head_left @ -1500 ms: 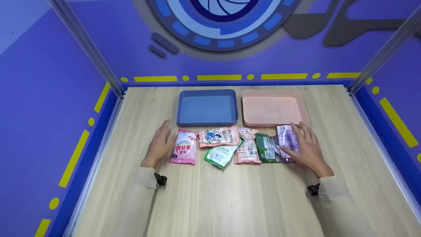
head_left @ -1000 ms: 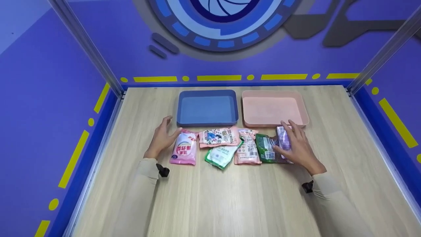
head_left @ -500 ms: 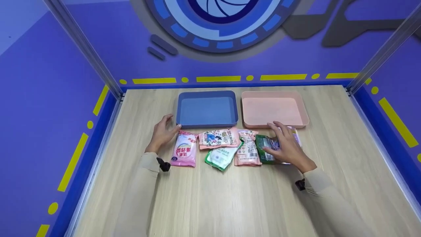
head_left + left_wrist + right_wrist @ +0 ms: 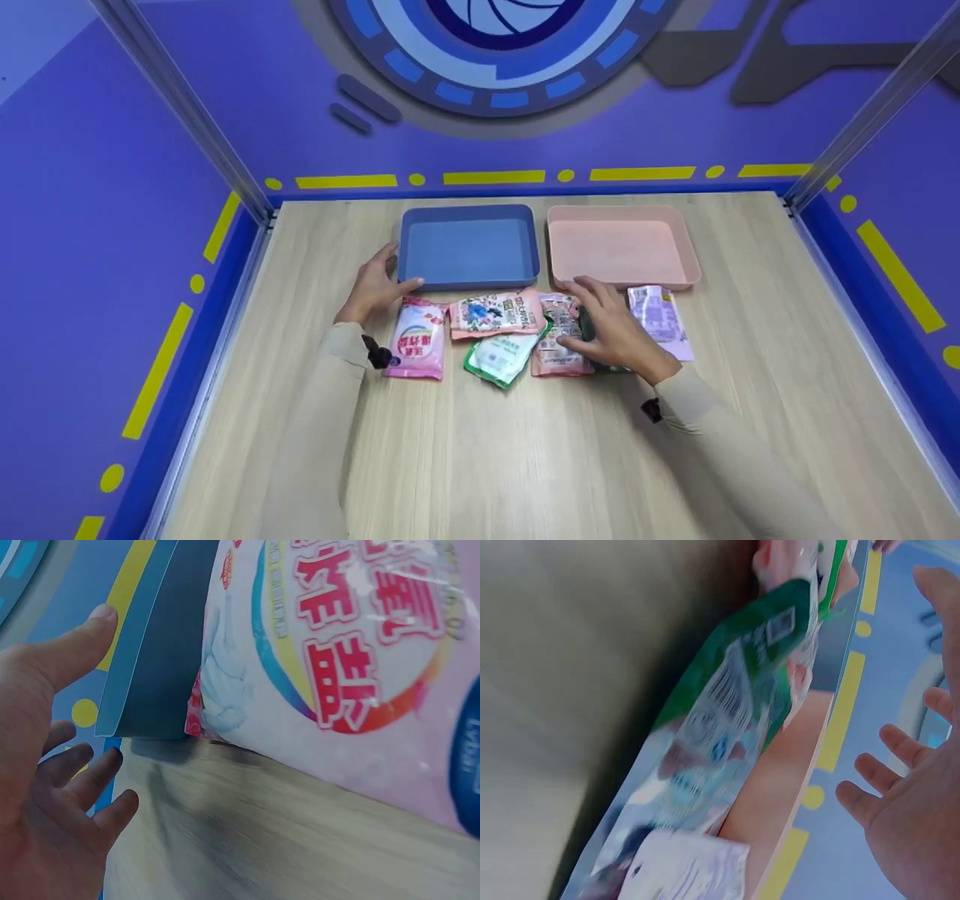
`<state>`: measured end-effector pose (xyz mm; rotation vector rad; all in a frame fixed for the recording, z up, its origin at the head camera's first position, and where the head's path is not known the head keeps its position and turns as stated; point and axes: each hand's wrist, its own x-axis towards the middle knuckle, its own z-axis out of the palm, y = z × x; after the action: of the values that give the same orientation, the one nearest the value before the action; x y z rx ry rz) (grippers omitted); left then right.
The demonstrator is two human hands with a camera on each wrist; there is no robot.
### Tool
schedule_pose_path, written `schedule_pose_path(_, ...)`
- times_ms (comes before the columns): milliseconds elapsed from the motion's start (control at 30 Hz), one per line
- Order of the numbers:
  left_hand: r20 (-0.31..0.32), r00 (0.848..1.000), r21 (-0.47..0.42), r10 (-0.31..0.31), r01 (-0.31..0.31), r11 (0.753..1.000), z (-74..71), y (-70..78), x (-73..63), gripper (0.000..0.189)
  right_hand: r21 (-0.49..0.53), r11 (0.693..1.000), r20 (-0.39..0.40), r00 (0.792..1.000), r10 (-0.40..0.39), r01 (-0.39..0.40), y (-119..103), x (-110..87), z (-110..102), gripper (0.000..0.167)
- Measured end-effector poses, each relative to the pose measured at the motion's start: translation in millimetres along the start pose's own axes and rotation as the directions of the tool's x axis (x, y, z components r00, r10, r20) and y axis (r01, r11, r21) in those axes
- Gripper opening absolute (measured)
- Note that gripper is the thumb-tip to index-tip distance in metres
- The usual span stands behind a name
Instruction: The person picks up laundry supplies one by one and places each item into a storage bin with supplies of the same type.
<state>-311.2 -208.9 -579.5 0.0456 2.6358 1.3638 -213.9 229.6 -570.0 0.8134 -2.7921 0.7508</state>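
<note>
My left hand (image 4: 371, 289), fingers spread, is at the front left corner of the blue tray (image 4: 469, 285), its thumb overlapping the rim. Just below it lies a bright pink packet (image 4: 418, 341), large in the left wrist view. My right hand (image 4: 619, 334) hovers with loosely spread fingers over a pale pink packet (image 4: 553, 364) and a green packet (image 4: 727, 690), which it mostly hides in the head view. A purple packet (image 4: 661, 319) lies to its right. Between the hands, a floral pink packet (image 4: 495, 313) overlaps a white-and-green packet (image 4: 501, 358).
A pink tray (image 4: 622, 285) stands beside the blue one at the back of the wooden table (image 4: 480, 450). Blue-purple panels (image 4: 247, 97) with yellow marks enclose the table at the back and sides.
The right hand has moved left, from over the purple packet past the green packet to the pale pink one. My left hand has moved forward to the blue tray's corner. The packets stay put.
</note>
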Motion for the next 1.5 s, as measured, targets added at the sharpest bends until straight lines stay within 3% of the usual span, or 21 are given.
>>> schedule_pose_path(167, 0.027, 1.000, -0.014, -0.016, 0.017, 1.000, -2.2, 4.0, 6.3, 0.109, -0.001, 0.999, 0.035, 0.998, -0.049, 0.049, -13.5, 10.2, 8.6, 0.093)
schedule_pose_path(567, 0.060, 0.991, -0.060, -0.122, 0.126, 0.990, -3.5, 1.5, 18.9, 0.121, -0.006, 0.994, 0.145, 0.984, -0.103, 0.105, -42.6, 27.9, 27.7, 0.097)
schedule_pose_path(1000, 0.068, 0.992, 0.055, -0.108, 0.104, 0.993, -1.3, -0.8, 24.0, 0.114, -0.009, 0.981, 0.182, 0.965, -0.189, 0.194, -76.0, 48.0, 43.6, 0.098)
schedule_pose_path(1233, 0.079, 0.996, 0.082, -0.051, 0.044, 0.996, -2.4, -0.9, 25.9, 0.114, -0.037, 0.972, 0.208, 0.953, -0.222, 0.234, -94.8, 63.3, 49.6, 0.100)
schedule_pose_path(1500, 0.086, 0.994, 0.090, -0.069, 0.061, 0.994, -0.4, 0.4, 24.3, 0.112, -0.063, 0.972, 0.281, 0.938, -0.201, 0.227, -112.7, 77.8, 60.9, 0.103)
